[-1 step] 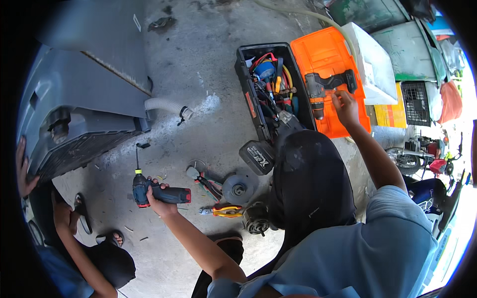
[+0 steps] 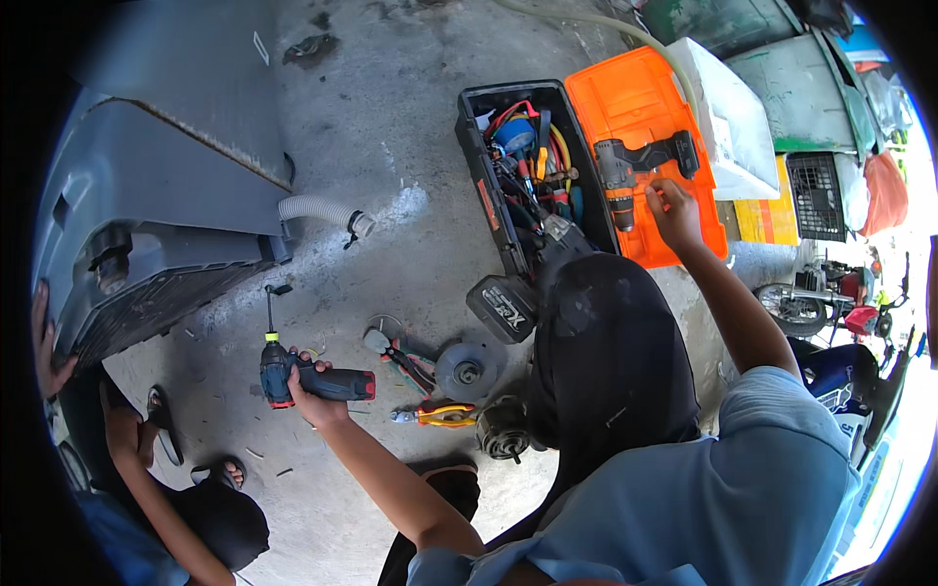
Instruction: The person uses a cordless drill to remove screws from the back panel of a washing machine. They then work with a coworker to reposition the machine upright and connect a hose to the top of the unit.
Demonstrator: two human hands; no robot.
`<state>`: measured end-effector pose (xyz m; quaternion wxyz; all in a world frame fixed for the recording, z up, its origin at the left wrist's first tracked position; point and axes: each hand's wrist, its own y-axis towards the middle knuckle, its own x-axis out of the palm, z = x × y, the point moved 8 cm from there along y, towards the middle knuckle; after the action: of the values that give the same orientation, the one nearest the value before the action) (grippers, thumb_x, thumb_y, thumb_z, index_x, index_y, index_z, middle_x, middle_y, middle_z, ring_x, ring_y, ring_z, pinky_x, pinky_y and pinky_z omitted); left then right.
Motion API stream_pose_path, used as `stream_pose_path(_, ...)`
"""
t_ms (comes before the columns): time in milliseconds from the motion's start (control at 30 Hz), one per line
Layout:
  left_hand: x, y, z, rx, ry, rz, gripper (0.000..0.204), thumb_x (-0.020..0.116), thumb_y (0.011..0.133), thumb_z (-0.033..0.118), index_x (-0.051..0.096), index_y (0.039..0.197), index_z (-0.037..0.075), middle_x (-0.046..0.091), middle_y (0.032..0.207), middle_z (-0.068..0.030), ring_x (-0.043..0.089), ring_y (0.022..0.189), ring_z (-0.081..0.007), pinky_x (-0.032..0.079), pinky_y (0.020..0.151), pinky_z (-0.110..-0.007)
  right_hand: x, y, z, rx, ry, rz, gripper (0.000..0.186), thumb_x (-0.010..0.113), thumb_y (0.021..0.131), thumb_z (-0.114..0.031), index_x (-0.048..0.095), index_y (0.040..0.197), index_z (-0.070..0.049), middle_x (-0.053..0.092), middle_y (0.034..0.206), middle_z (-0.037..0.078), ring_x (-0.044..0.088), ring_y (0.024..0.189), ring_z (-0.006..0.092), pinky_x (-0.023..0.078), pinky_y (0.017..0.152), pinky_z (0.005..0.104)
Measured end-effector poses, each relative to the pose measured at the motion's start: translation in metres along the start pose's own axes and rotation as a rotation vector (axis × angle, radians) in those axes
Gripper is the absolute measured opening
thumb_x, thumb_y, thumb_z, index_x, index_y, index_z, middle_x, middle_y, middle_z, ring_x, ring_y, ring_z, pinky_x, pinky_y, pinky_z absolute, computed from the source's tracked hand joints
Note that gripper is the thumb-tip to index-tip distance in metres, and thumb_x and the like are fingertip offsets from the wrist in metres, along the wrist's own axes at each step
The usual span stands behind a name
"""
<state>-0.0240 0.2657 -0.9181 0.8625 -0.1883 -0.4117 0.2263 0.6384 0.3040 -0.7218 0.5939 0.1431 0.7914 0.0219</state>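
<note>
My left hand point(image 2: 318, 393) is wrapped round the grip of a blue-black cordless driver point(image 2: 315, 381). Its long thin bit point(image 2: 271, 314) points toward the far side, with a small black piece point(image 2: 281, 289) beside the bit's end. My right hand point(image 2: 676, 217) is raised over an orange toolbox lid point(image 2: 596, 93), thumb and forefinger pinched; what they hold, if anything, is too small to name. Just beyond those fingers lies a black cordless drill point(image 2: 640, 161) on the lid. The black toolbox point(image 2: 486, 181) beside it is full of hand tools and cables.
A large grey plastic housing point(image 2: 166, 176) with a corrugated hose point(image 2: 327, 212) stands left, a co-worker's hand point(image 2: 47, 342) on it. Pliers point(image 2: 445, 415), cutters point(image 2: 401, 359), a grey disc point(image 2: 469, 371) and a motor point(image 2: 504, 430) lie near my black-clad knee point(image 2: 616, 352). A black battery point(image 2: 503, 308) sits beside the toolbox.
The view has shifted slightly, so the toolbox and lid appear a little further left. My left hand keeps hold of the driver, and my right fingers stay pinched.
</note>
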Motion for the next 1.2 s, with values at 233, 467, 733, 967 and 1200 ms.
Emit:
stream_pose_path(233, 0.037, 0.018, 0.004, -0.005, 0.053, -0.077, 0.039, 0.058, 0.092, 0.019, 0.048, 0.128, 0.007, 0.054, 0.102, -0.0047, 0.053, 0.076, -0.0174, 0.046, 0.077, -0.034, 0.05, -0.06, 0.051, 0.123, -0.202, -0.188, 0.013, 0.066, 0.087, -0.014, 0.065, 0.09, -0.002, 0.07, 0.085, 0.014, 0.067, 0.07, 0.0297, 0.053, 0.065, 0.0389)
stream_pose_path(467, 0.02, 0.023, 0.018, 0.011, 0.098, -0.076, 0.041, 0.059, 0.091, 0.02, 0.048, 0.129, 0.008, 0.054, 0.102, -0.0037, 0.054, 0.076, -0.0173, 0.047, 0.077, -0.034, 0.103, -0.077, 0.11, 0.685, 0.15, -0.471, 0.02, 0.065, 0.085, -0.009, 0.07, 0.103, -0.001, 0.071, 0.082, 0.012, 0.069, 0.066, 0.0216, 0.057, 0.063, 0.0325)
stream_pose_path(733, 0.012, 0.018, 0.009, -0.023, 0.13, -0.043, 0.041, 0.059, 0.091, 0.02, 0.048, 0.129, 0.008, 0.054, 0.102, -0.0036, 0.054, 0.076, -0.0168, 0.048, 0.077, -0.034, 0.11, -0.074, 0.112, 0.892, 0.62, -0.277, 0.021, 0.063, 0.087, -0.004, 0.068, 0.107, 0.0, 0.069, 0.081, 0.01, 0.067, 0.065, 0.0151, 0.056, 0.06, 0.0267)
stream_pose_path(967, 0.018, 0.027, 0.007, -0.033, 0.16, -0.072, 0.043, 0.061, 0.09, 0.018, 0.048, 0.129, 0.007, 0.054, 0.102, -0.0048, 0.054, 0.078, -0.0176, 0.048, 0.077, -0.033, 0.107, -0.063, 0.11, 0.764, 0.325, -0.501, 0.018, 0.063, 0.087, -0.007, 0.071, 0.102, -0.002, 0.067, 0.071, 0.009, 0.067, 0.063, 0.0143, 0.055, 0.057, 0.0291)
stream_pose_path(1200, 0.021, 0.023, -0.011, -0.081, 0.148, -0.084, 0.044, 0.061, 0.09, 0.018, 0.047, 0.13, 0.007, 0.055, 0.103, -0.0064, 0.054, 0.078, -0.0187, 0.048, 0.077, -0.033, 0.09, -0.067, 0.088, 0.265, -0.299, -0.363, 0.023, 0.065, 0.084, -0.013, 0.073, 0.106, -0.007, 0.067, 0.067, 0.018, 0.067, 0.059, 0.0276, 0.056, 0.062, 0.0386)
